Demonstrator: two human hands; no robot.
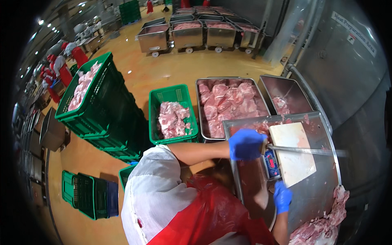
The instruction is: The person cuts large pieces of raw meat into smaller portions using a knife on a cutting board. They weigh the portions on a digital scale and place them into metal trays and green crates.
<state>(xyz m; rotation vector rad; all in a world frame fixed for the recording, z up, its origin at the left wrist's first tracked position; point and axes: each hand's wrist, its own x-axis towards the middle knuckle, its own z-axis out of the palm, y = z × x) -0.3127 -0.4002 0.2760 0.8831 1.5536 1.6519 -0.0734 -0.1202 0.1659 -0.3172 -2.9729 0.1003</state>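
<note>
Long metal tool poised above the white board

The long metal tool (pixel 300 150), knife or sharpening steel, spans the white cutting board (pixel 295 169), blurred; the gloved left hand (pixel 247 145) is closed around its handle end. I'd judge it stiff, moderately light and slick if wet, best held by the handle, clear of the bare metal. The gloved right hand (pixel 282 197) sits near the digital scale (pixel 270 164); whether it grips anything, I can't tell. Raw meat (pixel 316 232) lies on the steel tabletop (pixel 312 192); beyond stands a meat-filled steel tub (pixel 266 99).
</note>
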